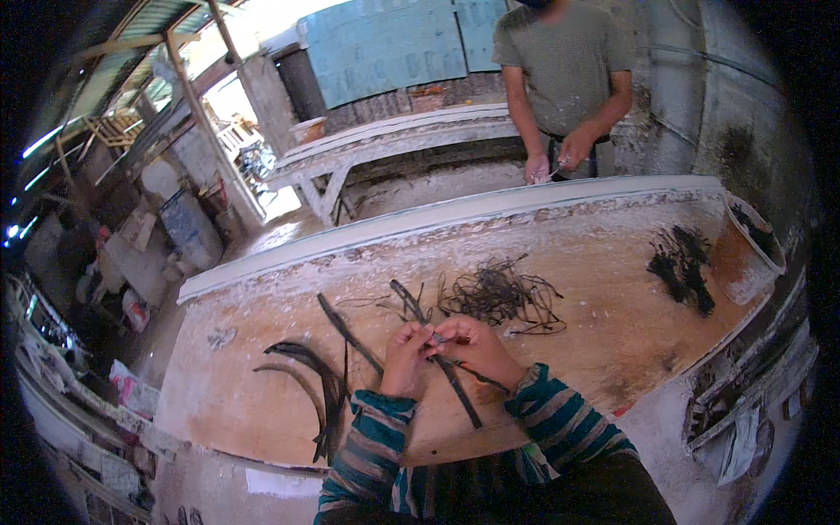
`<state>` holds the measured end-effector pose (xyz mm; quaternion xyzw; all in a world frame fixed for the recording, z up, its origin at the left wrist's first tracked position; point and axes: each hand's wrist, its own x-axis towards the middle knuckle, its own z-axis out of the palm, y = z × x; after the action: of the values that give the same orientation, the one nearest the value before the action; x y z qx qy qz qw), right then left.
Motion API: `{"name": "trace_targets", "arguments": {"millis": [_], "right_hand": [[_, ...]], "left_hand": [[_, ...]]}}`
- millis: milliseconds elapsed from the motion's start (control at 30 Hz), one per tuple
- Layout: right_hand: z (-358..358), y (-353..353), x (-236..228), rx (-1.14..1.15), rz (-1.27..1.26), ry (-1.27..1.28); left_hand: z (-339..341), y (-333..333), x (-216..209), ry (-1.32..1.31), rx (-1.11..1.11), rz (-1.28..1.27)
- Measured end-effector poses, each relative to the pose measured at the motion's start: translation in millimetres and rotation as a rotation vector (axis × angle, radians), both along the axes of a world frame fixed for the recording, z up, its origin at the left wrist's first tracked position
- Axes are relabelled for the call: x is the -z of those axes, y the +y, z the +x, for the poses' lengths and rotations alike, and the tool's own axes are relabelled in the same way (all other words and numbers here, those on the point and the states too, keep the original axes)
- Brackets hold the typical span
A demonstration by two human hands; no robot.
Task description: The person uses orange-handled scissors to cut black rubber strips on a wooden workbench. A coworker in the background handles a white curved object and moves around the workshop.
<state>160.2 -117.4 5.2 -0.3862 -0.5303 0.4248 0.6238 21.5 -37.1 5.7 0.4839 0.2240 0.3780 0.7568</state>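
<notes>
My left hand (404,360) and my right hand (478,348) meet over the near middle of the wooden table. Their fingertips pinch together on a thin dark strip, mostly hidden by the fingers. A longer black strip (463,398) lies slantwise beneath them, its lower end toward me. To the left rests another straight black strip (344,324), and beyond that a bundle of curved black strips (325,385). Just past my right hand spreads a loose tangle of thin dark strands (500,296).
A whitish raised ledge (455,210) borders the far side of the wooden table (577,350). Dark knotted strands (682,262) lie at the right, near a whitish round-rimmed container (751,241). Across the table stands a person (564,79), both hands close together at the ledge.
</notes>
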Motion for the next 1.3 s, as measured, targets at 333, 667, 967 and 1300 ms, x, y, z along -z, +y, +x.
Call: {"name": "trace_targets", "arguments": {"millis": [333, 667, 967, 1300], "right_hand": [[-1, 2, 0, 0.007, 0.011, -0.046], [-3, -2, -7, 0.042, 0.010, -0.076], [-2, -4, -10, 0.098, 0.022, -0.246], [-2, -8, -9, 0.321, 0.188, -0.574]], "left_hand": [[-4, 3, -6, 0.036, 0.014, -0.024], [-1, -1, -8, 0.012, -0.017, -0.038], [-2, 4, -5, 0.023, 0.003, -0.022], [-1, -6, -6, 0.046, 0.066, -0.113]]}}
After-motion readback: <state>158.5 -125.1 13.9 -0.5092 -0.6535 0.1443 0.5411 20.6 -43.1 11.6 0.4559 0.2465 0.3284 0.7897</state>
